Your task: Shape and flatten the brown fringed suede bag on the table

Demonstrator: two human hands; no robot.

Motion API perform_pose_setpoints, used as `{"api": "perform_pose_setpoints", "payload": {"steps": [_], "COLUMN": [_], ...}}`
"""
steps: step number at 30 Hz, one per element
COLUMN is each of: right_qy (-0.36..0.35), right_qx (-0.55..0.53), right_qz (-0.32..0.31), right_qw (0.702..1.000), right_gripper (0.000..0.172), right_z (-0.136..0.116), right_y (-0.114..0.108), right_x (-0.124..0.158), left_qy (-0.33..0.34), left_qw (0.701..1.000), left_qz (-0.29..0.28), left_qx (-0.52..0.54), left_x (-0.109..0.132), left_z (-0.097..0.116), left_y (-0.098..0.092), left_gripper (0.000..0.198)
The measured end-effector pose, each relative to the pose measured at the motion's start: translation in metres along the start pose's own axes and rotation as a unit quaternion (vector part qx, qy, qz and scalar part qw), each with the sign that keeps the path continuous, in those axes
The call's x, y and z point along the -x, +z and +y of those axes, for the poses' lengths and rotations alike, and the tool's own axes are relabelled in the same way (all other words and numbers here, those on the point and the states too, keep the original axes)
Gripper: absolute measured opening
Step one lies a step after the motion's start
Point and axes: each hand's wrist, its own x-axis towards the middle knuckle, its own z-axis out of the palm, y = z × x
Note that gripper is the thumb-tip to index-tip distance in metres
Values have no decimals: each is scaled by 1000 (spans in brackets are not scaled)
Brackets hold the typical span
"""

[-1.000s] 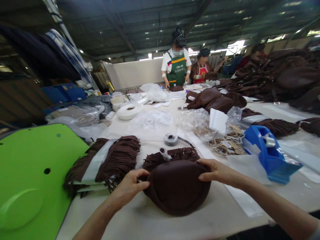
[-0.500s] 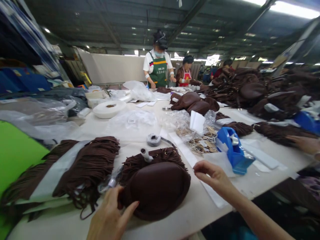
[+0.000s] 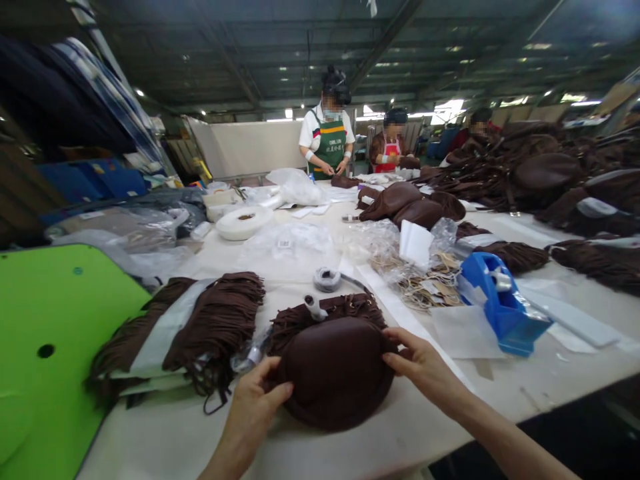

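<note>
A dark brown leather bag (image 3: 337, 377) with a rounded flap lies on the table in front of me, fringe and small metal eyelets along its far edge. My left hand (image 3: 255, 400) grips its left edge, thumb on top and fingers partly hidden underneath. At the right edge, my right hand (image 3: 417, 363) pinches the leather between thumb and fingers. A wrapped whitish piece (image 3: 315, 308) stands on the fringe behind the flap. Left of the bag lies a stack of brown fringed pieces (image 3: 220, 320) with a pale band around it.
A blue tape dispenser (image 3: 500, 300) stands to the right, beside tags with strings (image 3: 430, 287). Behind the bag are a grey roll (image 3: 327, 279) and a white roll (image 3: 244, 222). A green panel (image 3: 55, 347) borders the left. A co-worker in a green apron (image 3: 330, 147) stands across the table.
My right hand has moved left onto the bag's right edge and now pinches it. My left hand keeps its hold. The view has shifted left, and another person's hand at the right is out of view.
</note>
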Motion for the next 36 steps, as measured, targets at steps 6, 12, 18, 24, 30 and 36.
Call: {"api": "perform_pose_setpoints", "payload": {"steps": [6,12,18,24,30,36], "right_qy": [59,76,89,75,-163,-279], "right_qx": [-118,-156,-105,-61,-10,87], "right_qz": [-47,-113,-153,-197,-36,43], "right_qw": [990,978,979,976,986,955], "right_gripper": [25,23,47,39,11,20], "right_z": [11,32,22,13,27,57], "right_y": [-8,-11,-14,-11,1,17], "right_x": [6,2,-4,-7,4,6], "left_qy": [-43,-69,-32,-7,277,419], "left_qw": [995,983,990,994,947,861], "left_qz": [-43,-140,-138,-102,-60,-2], "left_qx": [80,98,19,39,-151,-288], "left_x": [1,-5,-10,-13,0,1], "left_z": [-2,-12,2,-7,-17,-42], "left_y": [-12,-17,-13,-7,-15,-12], "left_gripper": [21,28,56,38,10,24]}}
